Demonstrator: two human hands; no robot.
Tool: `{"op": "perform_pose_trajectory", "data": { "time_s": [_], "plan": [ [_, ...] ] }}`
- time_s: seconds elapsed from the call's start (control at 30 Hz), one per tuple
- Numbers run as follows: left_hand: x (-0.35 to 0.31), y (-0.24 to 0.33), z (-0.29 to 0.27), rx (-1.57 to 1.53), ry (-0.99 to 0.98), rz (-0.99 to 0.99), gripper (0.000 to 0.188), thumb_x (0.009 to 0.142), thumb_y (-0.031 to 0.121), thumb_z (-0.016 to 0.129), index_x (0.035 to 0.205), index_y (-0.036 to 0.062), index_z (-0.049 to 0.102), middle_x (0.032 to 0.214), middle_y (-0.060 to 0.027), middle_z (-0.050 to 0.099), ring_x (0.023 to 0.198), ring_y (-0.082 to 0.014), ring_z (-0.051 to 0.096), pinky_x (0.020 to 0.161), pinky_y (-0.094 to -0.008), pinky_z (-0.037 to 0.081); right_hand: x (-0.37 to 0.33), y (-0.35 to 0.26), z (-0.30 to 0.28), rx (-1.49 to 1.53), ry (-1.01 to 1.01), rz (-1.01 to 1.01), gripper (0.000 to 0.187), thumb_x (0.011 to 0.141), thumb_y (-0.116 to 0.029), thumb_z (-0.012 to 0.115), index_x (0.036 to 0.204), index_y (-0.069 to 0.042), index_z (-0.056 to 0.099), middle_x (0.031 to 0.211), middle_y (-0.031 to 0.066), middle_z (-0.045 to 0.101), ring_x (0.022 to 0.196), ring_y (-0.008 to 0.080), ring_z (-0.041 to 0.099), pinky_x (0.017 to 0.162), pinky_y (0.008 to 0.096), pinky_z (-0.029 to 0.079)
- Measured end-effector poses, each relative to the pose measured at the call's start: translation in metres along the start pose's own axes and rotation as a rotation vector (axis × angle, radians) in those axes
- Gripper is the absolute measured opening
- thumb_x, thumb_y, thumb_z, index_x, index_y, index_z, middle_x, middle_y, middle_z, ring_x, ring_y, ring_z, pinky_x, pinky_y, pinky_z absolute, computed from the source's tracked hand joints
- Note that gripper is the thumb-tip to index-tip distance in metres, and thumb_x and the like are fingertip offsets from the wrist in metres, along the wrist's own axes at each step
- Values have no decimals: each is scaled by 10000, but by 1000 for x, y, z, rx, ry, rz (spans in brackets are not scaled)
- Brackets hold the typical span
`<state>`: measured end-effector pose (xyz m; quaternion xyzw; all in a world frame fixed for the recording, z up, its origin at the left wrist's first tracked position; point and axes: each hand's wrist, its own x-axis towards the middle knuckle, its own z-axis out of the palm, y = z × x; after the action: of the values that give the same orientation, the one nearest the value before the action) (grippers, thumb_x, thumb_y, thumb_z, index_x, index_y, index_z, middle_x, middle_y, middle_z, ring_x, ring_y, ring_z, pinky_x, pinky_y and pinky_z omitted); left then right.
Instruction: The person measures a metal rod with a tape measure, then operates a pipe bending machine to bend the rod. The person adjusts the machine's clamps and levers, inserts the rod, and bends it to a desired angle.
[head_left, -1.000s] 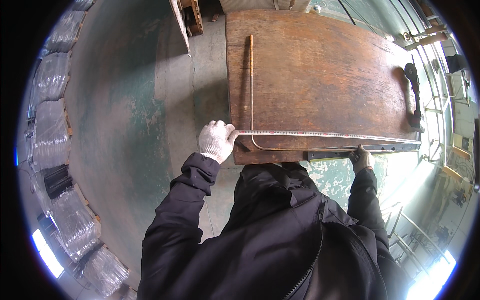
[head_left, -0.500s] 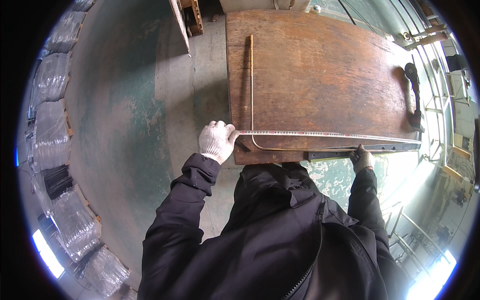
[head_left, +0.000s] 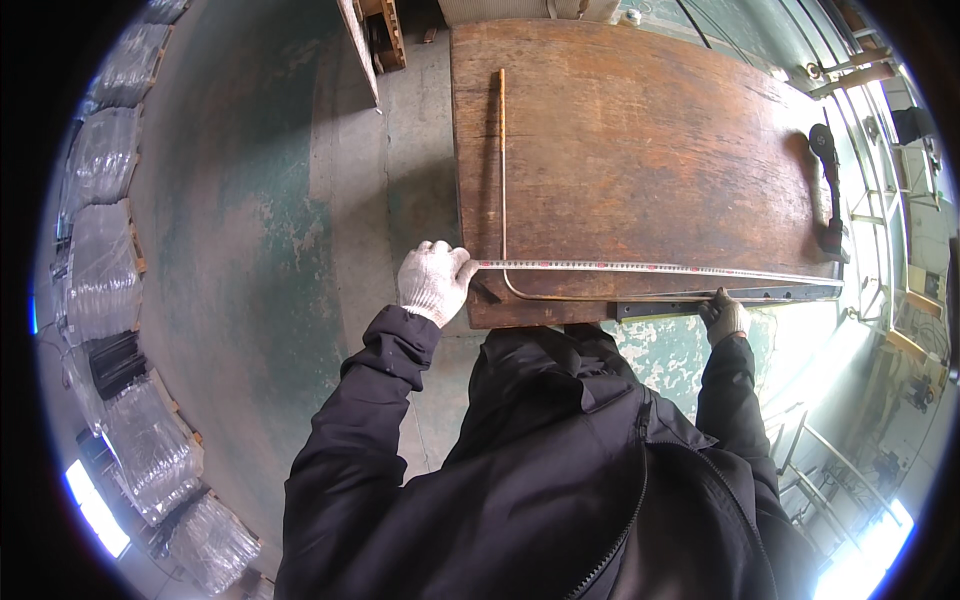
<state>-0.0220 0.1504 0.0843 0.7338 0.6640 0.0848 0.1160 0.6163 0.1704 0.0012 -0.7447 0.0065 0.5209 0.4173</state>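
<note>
My left hand [head_left: 433, 282], in a white knit glove, is closed on the left end of a tape measure [head_left: 600, 267]. Its pale marked blade runs taut across to the table's right end. Beneath the blade lies a thin L-shaped metal rod [head_left: 504, 200]; one leg points away along the table's left side, the other runs right near the front edge. At that edge my gloved right hand [head_left: 724, 318] has its fingers closed over the rod's long leg and a dark flat bar [head_left: 650, 309]. Its thumb is partly hidden.
The worn brown wooden table [head_left: 640, 150] stands before me. A black long-handled tool [head_left: 828, 190] lies at its right end. Metal frames [head_left: 875, 200] stand beyond. Wrapped stacks on pallets [head_left: 103, 258] line the far left, and a wooden rack [head_left: 385, 35] stands behind left.
</note>
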Motion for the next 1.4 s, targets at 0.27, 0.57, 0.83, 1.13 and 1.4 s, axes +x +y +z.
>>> {"op": "perform_pose_trajectory", "data": {
  "time_s": [0.27,0.57,0.83,1.13,1.4],
  "plan": [
    [-1,-1,2,-4,11,12,292,1049,446,779,960,170,809,916,-95,716,966,-350,723,862,-516,591,-2,-1,1,15,39,9,308,1167,-308,753,1226,-9,705,1047,128,744,847,278,750,752,393,680],
    [-2,0,2,-6,17,11,294,1051,451,778,974,170,819,920,-96,723,965,-351,725,859,-520,592,-5,-2,3,21,38,8,308,1163,-301,758,1228,-6,697,1047,133,741,852,284,756,765,401,685],
    [-1,0,2,-3,37,21,286,1039,443,789,955,171,814,908,-97,724,956,-351,726,857,-516,593,-11,-2,7,12,13,-14,290,1169,-299,750,1214,-18,696,1028,130,740,833,279,752,767,396,685],
    [-2,0,3,-11,43,15,290,1039,445,789,950,170,811,899,-92,721,952,-350,724,853,-517,591,-17,-5,9,-12,-21,-3,275,1195,-320,703,1141,-51,689,941,118,735,765,250,711,723,371,653],
    [-2,0,2,-8,8,-5,263,1025,425,818,972,168,829,928,-95,730,970,-359,723,873,-521,593,-16,-4,10,12,-24,1,281,1194,-325,704,1160,-47,686,944,116,733,774,246,709,730,369,653]
  ]
}}
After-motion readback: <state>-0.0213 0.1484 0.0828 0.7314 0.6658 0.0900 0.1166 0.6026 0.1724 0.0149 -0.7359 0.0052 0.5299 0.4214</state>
